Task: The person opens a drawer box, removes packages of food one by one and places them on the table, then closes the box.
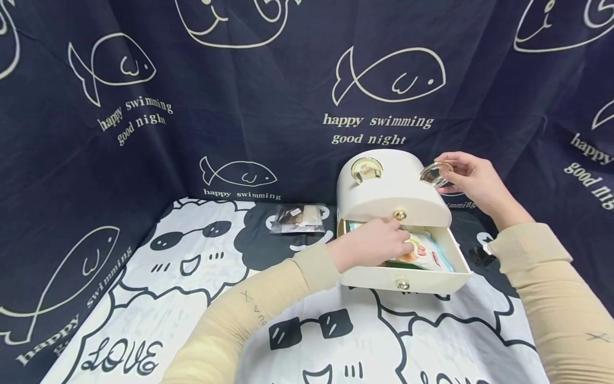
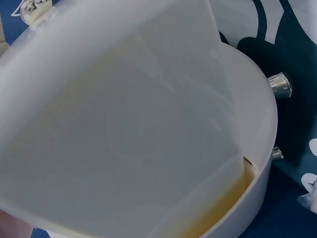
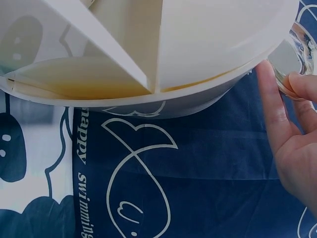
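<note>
Off-white, a rounded box (image 1: 399,186) stands right of centre on the printed cloth (image 1: 201,320), its lower drawer (image 1: 374,278) pulled out with a packet (image 1: 431,257) inside. The right hand (image 1: 475,178) has its grip pinched, thumb and fingers together, on a shiny gold disc (image 1: 433,174) at the box's upper right. The left hand (image 1: 370,244) is over the drawer; whether its grip holds anything cannot be told. A clear bag (image 1: 297,218) lies left of the box.
</note>
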A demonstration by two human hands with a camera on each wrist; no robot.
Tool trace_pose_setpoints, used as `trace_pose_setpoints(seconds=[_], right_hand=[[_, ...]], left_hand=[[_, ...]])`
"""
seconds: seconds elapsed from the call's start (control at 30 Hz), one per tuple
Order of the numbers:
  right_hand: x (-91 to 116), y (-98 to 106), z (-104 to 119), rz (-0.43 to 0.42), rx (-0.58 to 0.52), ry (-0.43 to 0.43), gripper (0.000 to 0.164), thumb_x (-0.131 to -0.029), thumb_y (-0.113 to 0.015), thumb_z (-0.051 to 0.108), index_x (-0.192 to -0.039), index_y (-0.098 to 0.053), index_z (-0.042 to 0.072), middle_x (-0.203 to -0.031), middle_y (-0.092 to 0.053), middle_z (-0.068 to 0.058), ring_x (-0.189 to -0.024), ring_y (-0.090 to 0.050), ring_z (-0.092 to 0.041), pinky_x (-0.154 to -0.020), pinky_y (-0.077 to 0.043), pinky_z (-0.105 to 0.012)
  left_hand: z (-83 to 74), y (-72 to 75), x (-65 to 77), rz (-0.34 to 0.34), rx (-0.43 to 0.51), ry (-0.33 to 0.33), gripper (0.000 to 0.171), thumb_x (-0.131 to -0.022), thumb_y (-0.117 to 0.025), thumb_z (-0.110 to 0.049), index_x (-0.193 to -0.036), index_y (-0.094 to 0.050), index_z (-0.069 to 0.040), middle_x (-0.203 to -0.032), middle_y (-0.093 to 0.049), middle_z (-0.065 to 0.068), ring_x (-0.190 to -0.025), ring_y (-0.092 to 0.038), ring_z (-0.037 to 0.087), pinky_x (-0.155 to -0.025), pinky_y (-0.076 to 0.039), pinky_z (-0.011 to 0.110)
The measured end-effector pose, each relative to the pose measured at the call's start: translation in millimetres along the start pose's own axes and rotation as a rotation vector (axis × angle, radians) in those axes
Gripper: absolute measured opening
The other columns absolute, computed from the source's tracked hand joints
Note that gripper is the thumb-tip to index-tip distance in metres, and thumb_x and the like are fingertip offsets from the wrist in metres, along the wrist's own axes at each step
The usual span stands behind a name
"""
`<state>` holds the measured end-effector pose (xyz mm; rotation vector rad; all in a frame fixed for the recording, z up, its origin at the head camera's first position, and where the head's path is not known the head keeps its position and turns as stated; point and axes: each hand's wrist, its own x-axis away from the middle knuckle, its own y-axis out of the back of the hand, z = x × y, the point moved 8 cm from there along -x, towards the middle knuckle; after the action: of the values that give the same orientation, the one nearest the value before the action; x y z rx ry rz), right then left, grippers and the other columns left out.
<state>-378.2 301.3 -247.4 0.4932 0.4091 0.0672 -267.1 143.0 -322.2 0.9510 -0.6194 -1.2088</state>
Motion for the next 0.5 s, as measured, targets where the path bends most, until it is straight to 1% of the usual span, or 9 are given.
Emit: trace_pose_setpoints(seconds=[0.13, 0.27, 0.33, 0.47, 0.5], right_hand=[[0.6, -0.6, 1.1, 0.000, -0.018, 0.010, 0.029, -0.089, -0.056, -0.004, -0.118, -0.055, -0.001, -0.097, -0.066, 0.007, -0.080, -0.065, -0.003, -0.062, -0.056, -0.029], [0.9, -0.1, 0.8, -0.001, -0.019, 0.010, 0.029, -0.089, -0.057, -0.004, -0.118, -0.055, 0.001, -0.097, -0.065, 0.009, -0.080, -0.065, -0.002, -0.061, -0.056, -0.027], [0.8, 0.0, 0.5, -0.002, -0.017, 0.011, 0.029, -0.089, -0.057, -0.003, -0.118, -0.055, 0.000, -0.097, -0.065, 0.010, -0.080, -0.065, -0.002, -0.061, -0.056, -0.027], [0.3, -0.1, -0.2, 0.002, -0.016, 0.016, 0.031, -0.090, -0.057, -0.002, -0.120, -0.053, -0.003, -0.096, -0.065, 0.011, -0.081, -0.065, -0.002, -0.062, -0.056, -0.030], [0.1, 0.1, -0.3, 0.001, -0.015, 0.018, 0.030, -0.090, -0.057, -0.002, -0.120, -0.054, -0.002, -0.096, -0.065, 0.011, -0.081, -0.065, -0.002, -0.062, -0.056, -0.030]], left_hand=[[-1.3, 2.7, 0.1, -0.023, -0.022, 0.009, 0.025, -0.096, -0.050, -0.021, -0.118, -0.059, -0.027, -0.112, -0.060, -0.006, -0.096, -0.055, 0.017, -0.078, -0.045, 0.028], [-2.0, 4.8, -0.5, -0.047, -0.027, 0.031, 0.026, -0.098, -0.044, -0.024, -0.119, -0.057, -0.031, -0.114, -0.059, -0.007, -0.097, -0.055, 0.017, -0.077, -0.045, 0.027], [-2.3, 5.5, -0.1, -0.064, -0.036, 0.045, 0.026, -0.099, -0.041, -0.028, -0.120, -0.056, -0.032, -0.115, -0.059, -0.007, -0.096, -0.056, 0.017, -0.075, -0.046, 0.027], [-2.6, 7.4, 1.3, -0.107, -0.088, 0.067, 0.025, -0.099, -0.040, -0.026, -0.119, -0.055, -0.032, -0.112, -0.059, -0.007, -0.093, -0.058, 0.017, -0.070, -0.047, 0.026], [-2.7, 7.9, 1.7, -0.119, -0.100, 0.073, 0.025, -0.100, -0.039, -0.027, -0.119, -0.055, -0.032, -0.112, -0.059, -0.007, -0.093, -0.058, 0.017, -0.070, -0.047, 0.025]])
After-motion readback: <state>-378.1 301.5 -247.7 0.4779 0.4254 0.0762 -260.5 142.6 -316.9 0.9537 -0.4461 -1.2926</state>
